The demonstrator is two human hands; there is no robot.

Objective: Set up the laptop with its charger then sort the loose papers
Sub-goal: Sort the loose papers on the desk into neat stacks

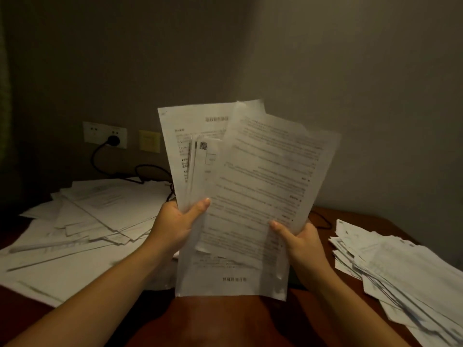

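Sorting under way: left hand (175, 226) and right hand (300, 241) each pinch the fanned sheaf (263, 171), heap (100, 209) and stack (400, 261) remain, charger plug (113, 140) seemingly socketed, laptop unseen.

1 view, head-worn, wide-angle. It faces forward and slightly down across the tabletop (220, 321) toward the wall (375, 83); a socket plate (105, 135) sits far left. Close range: both forearms enter from the bottom edge. The left hand (175, 224) and right hand (300, 241) sit mid-frame, and the sheets (250, 184) they hold fill the centre.
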